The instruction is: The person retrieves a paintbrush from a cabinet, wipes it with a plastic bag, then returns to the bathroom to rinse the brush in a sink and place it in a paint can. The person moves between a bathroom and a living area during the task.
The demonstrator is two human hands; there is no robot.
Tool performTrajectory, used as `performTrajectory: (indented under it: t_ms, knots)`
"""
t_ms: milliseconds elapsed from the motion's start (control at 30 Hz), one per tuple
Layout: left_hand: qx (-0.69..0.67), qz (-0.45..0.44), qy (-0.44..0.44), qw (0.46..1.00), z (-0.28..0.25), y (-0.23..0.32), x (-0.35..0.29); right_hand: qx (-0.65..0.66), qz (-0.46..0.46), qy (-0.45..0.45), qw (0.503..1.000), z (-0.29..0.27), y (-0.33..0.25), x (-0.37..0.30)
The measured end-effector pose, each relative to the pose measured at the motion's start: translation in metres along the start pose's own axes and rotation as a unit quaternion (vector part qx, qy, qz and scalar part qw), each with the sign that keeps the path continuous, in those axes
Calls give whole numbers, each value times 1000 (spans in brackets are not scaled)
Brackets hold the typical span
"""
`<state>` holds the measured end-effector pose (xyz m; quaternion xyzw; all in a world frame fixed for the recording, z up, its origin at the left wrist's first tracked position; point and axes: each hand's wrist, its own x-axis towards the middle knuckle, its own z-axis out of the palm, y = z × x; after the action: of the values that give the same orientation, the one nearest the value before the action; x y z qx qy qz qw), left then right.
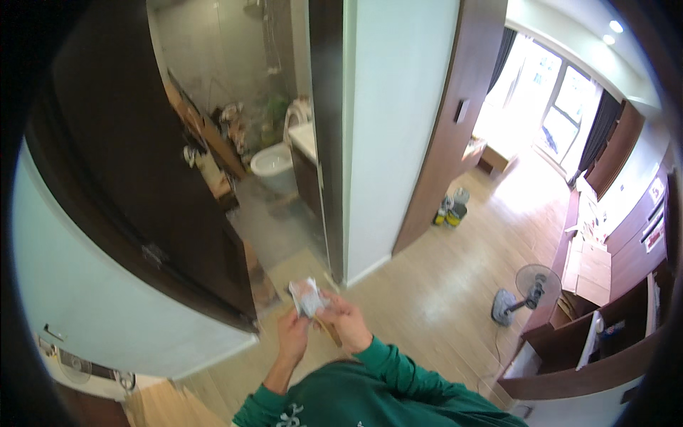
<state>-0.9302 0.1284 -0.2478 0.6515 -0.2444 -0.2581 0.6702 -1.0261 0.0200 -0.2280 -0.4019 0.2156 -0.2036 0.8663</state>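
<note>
Between my two hands, in front of my body, is a small crinkled white packet [309, 297] with a reddish patch. My left hand [292, 334] is closed on its lower left edge, fingertips against it. My right hand [344, 320] pinches the packet from the right side. A narrow tan strip [328, 331] shows below, beside the right hand; what it belongs to is hidden. Both forearms wear green sleeves [405, 370].
A dark door [128, 142] stands open to a bathroom with a toilet [274, 164] and leaning boards [206, 135]. A white wall corner [398, 128] rises ahead. To the right are a fan [533, 288], flattened cardboard [589, 270], brown cabinets [569, 370] and a yellow-black container [449, 212].
</note>
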Motion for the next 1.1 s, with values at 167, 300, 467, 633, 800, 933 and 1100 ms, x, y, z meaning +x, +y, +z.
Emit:
performTrajectory:
  t_ms: [167,300,467,633,800,933,1100]
  knots:
    - [47,8,-71,996,-5,-2,-1,7,-18,12,1000,0,-2,-5]
    - [36,53,-87,994,-4,10,2,29,-47,-3,998,4,-10,-5]
    - [81,55,-121,988,-5,37,10,58,-85,-6,995,7,-21,1]
    - [89,66,-139,984,-1,53,25,70,-143,3,987,15,-33,2]
    - [99,125,-164,973,9,69,31,88,-109,13,990,18,-48,-9]
    - [114,92,-173,974,17,83,24,102,-90,6,991,17,-54,-18]
    - [132,130,-194,963,22,86,22,136,-152,-2,979,16,-47,-16]
